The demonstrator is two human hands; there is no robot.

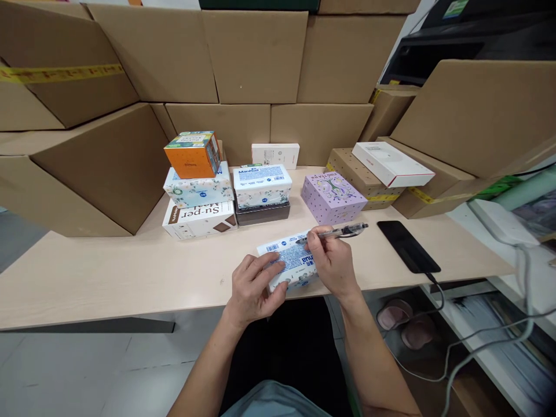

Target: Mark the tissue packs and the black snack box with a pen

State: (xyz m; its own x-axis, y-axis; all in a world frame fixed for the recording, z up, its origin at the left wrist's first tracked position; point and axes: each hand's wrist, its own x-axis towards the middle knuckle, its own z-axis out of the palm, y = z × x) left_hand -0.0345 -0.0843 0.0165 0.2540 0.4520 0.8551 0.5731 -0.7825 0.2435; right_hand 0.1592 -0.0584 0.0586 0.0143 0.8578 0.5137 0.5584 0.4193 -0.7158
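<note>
A white and blue pack of tissues [295,260] printed "Manhua" lies at the table's front edge. My left hand [256,284] steadies its left end, fingers on top and thumb along the near side. In my right hand [330,259] is a pen [343,231], pinched between thumb and fingers. The pen slants, its tip over the printed top of the pack; whether it touches cannot be made out. Beyond the pack stands a purple patterned box [333,198]. A second tissue pack [262,186] rests on a dark box [263,214] behind my hands.
At left, an orange box [193,159] tops a tissue pack [200,188] and a white "Su-per" box [200,220]. A black phone [408,246] with a cable lies at right. A white box [393,164] sits on a cardboard box [365,180]. Large cartons [256,55] wall the back.
</note>
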